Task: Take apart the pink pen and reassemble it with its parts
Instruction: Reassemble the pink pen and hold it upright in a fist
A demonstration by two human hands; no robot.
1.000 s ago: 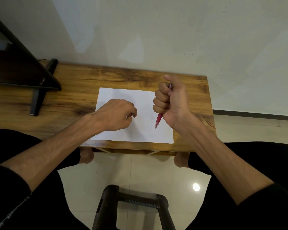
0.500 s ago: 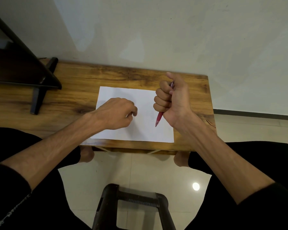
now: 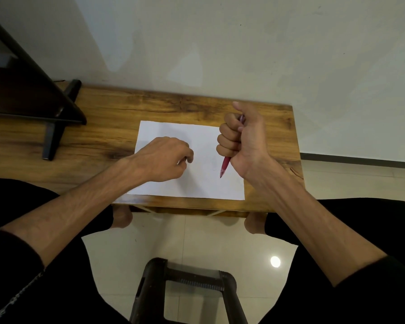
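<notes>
Pink pen [image 3: 225,165], fist-gripped tip-down by right hand [image 3: 243,141] above paper [image 3: 197,183] near counter's [image 3: 197,108] front edge; left hand [image 3: 164,157] curled, contents unseen; loosened parts risked rolling off.

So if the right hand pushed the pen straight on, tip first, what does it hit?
Most likely the white paper on the table: the pen in the right hand points down at it, though depth is unclear.

Pink pen [image 3: 225,165] assembled, tip down, gripped in right fist
</notes>
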